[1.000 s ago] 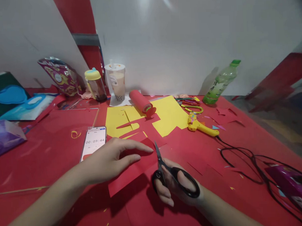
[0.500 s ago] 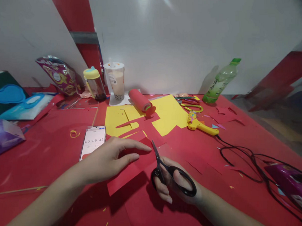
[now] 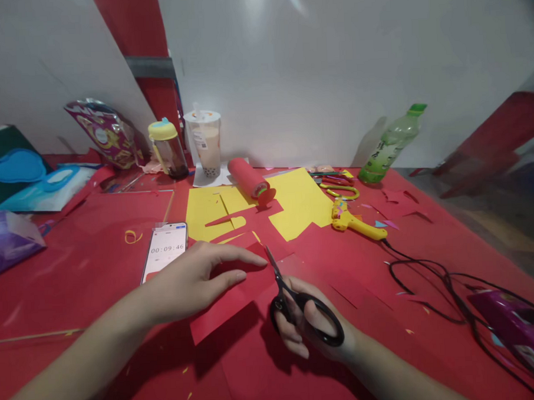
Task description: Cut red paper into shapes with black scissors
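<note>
My left hand point(image 3: 203, 279) holds a sheet of red paper point(image 3: 234, 310) left of the middle, its index finger and thumb lying over the sheet and the other fingers hidden. The sheet's near edge is raised and throws a shadow on the red table. My right hand point(image 3: 295, 340) grips black-handled scissors point(image 3: 280, 284), with thumb and fingers through the loops. Their blades look nearly closed and point up and away, by the sheet's right edge, close to my left fingertip. Whether the blades touch the paper, I cannot tell.
Yellow paper point(image 3: 298, 201) and a red paper roll point(image 3: 248, 178) lie beyond my hands. A phone point(image 3: 167, 248) showing a timer is at left. A yellow glue gun point(image 3: 361, 225) with a black cord, and a green bottle point(image 3: 391, 144), are at right. A milk tea cup point(image 3: 208, 146) stands behind.
The scissors have shifted slightly left, and their blades have tilted further left and look more closed. My left hand and the red sheet have barely moved.
</note>
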The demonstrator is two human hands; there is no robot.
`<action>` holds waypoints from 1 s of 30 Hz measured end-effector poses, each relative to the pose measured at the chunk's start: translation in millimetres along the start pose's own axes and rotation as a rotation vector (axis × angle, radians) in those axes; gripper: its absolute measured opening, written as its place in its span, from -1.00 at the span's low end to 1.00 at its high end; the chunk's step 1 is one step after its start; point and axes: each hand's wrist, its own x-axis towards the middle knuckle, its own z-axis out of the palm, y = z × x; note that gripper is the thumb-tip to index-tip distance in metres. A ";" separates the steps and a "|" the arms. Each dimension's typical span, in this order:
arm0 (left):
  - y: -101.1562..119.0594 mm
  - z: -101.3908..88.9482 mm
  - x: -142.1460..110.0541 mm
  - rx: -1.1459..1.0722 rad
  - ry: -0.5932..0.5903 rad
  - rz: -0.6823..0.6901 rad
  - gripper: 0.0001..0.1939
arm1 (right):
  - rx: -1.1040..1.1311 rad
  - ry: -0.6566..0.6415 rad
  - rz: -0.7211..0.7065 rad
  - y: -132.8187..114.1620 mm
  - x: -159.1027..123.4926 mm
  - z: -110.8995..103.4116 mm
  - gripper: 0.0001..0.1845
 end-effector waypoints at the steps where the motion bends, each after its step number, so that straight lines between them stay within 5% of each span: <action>1: -0.4 0.2 0.0 -0.005 0.004 0.003 -0.72 | 0.003 0.001 -0.003 -0.2 0.1 0.3 -0.58; 30: -2.7 -1.6 0.4 -0.139 0.021 0.008 -0.76 | -0.013 0.076 0.036 -1.6 -0.5 3.9 -0.48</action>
